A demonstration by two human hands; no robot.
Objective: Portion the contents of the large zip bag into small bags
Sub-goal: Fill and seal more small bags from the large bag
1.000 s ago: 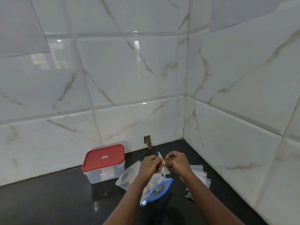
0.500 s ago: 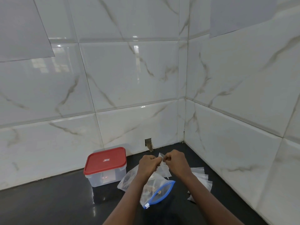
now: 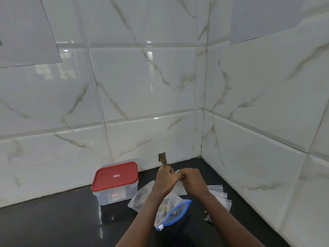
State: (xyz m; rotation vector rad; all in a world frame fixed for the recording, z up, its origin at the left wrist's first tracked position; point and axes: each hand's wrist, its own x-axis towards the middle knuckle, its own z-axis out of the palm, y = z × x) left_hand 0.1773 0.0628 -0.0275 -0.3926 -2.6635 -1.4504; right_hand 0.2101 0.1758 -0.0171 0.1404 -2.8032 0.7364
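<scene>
The large zip bag, clear with a blue zipper rim, lies open on the black counter with brownish pieces inside. Above it both hands hold one small clear bag by its top edge: my left hand pinches the left side and my right hand pinches the right side, knuckles nearly touching. The small bag hangs down between my wrists. Its contents cannot be made out.
A clear box with a red lid stands to the left by the tiled wall. A pile of small empty bags lies to the right. Another clear bag with dark bits lies behind my left forearm. Tiled walls form a corner close behind.
My hands have stayed together on the small bag's top edge. My left hand has turned so its back faces up, and the bag's upright corner no longer sticks out.
</scene>
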